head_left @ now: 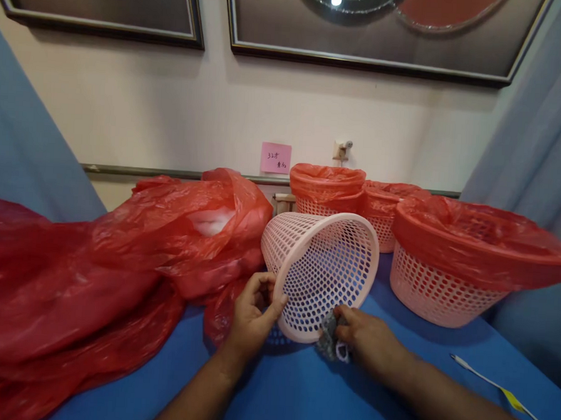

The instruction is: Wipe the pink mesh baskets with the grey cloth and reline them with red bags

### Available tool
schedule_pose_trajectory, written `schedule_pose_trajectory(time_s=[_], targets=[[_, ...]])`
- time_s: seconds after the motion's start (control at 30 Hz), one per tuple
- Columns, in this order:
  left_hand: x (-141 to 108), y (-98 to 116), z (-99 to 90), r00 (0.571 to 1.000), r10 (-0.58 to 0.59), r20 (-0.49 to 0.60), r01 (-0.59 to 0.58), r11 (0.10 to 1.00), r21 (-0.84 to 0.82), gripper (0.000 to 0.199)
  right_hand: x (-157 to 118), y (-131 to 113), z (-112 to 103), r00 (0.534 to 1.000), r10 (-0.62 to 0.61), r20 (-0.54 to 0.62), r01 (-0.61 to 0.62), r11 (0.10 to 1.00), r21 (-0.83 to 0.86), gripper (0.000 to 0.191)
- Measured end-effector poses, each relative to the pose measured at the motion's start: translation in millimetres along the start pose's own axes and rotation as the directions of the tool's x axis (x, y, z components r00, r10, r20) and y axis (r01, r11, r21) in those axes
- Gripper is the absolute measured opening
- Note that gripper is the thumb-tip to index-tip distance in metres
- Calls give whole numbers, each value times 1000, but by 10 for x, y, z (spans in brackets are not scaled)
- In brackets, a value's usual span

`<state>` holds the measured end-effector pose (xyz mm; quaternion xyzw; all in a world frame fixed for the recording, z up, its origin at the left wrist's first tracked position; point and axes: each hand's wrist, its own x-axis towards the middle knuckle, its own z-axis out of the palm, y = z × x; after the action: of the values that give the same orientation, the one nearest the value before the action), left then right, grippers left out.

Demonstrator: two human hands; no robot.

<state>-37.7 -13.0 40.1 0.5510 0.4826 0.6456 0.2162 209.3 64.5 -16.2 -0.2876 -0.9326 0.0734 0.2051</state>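
A pale pink perforated basket (286,235) lies tipped on its side on the blue table (294,399), its round opening facing me and to the right. My left hand (253,315) grips the left side of its rim, thumb on the rim and fingers behind. At the lower right of the opening, my right hand (368,340) is closed on a crumpled grey cloth (329,338) with a whitish loop hanging from it. The cloth is beside the lower rim; whether it touches the rim is unclear.
Red plastic bags (141,259) cover the left side. Red-lined baskets stand behind and at the right, the nearest (446,281) wide. A white cable (483,375) with a yellow tag lies front right. The wall (173,104) bears a pink note (276,158).
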Motion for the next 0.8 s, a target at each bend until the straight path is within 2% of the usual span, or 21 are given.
schedule_pose_trajectory(time_s=[0.1,0.2,0.27,0.33,0.4,0.43,0.5,0.57,0.67,0.73,0.8], targets=[[-9,23,0,1000,-13,-11,13,1000,6,21,5,342,-174,992,115,44,-104,973,-207,30],[-22,26,11,1000,-2,-3,2,1000,4,20,20,665,-433,980,187,-72,-200,908,-369,32],[-25,22,14,1000,14,-2,-14,1000,9,19,49,821,-603,949,195,-248,-280,882,-378,33],[-20,23,10,1000,27,0,-27,999,22,18,92,891,-690,885,202,-419,-356,875,-330,33],[-11,27,1,999,38,0,-38,999,36,18,126,848,-628,825,220,-521,-387,891,-237,37],[-8,29,-3,999,43,1,-43,998,41,17,131,783,-532,812,235,-534,-379,908,-176,40],[-5,26,-8,999,52,3,-52,998,46,17,109,583,-242,827,278,-489,-333,942,-27,44],[-11,11,-6,998,59,3,-60,997,42,17,55,332,86,868,329,-371,-289,944,160,45],[-26,-23,1,998,64,-8,-64,997,38,16,-18,-9,371,904,343,-256,-198,865,460,50],[-33,-41,3,998,67,-13,-66,997,35,16,-23,-151,341,885,424,-192,-185,700,690,39],[-35,-48,0,998,68,-9,-68,997,31,16,2,-217,187,833,552,-39,-215,387,897,31]])
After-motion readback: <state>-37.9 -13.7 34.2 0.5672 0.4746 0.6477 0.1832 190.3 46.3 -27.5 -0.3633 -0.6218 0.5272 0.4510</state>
